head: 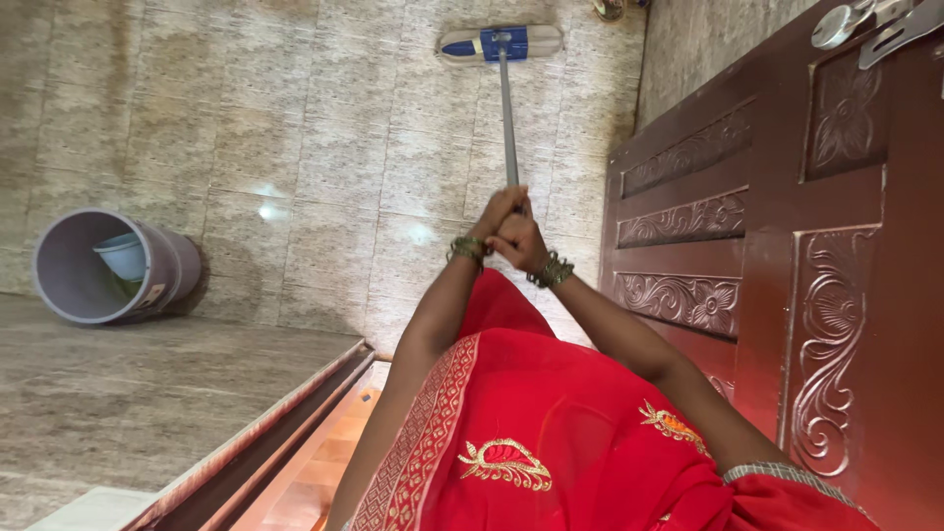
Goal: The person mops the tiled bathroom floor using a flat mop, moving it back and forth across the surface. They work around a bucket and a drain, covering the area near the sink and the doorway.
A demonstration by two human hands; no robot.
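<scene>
Both my hands are closed around the grey handle (pixel 508 118) of a flat mop. My left hand (pixel 495 210) sits just above my right hand (pixel 518 242) on the handle's near end. Green and gold bangles circle both wrists. The white and blue mop head (pixel 500 43) rests flat on the beige tiled floor (pixel 324 147) far ahead of me. A red garment with gold embroidery (pixel 551 442) covers my lower view.
A grey bucket (pixel 157 265) with a small light-blue mug (pixel 124 255) inside stands at the left. A carved dark-red wooden door (pixel 787 246) with a metal handle (pixel 865 25) fills the right side. A stone ledge with a dark wooden frame (pixel 265 433) lies at the bottom left.
</scene>
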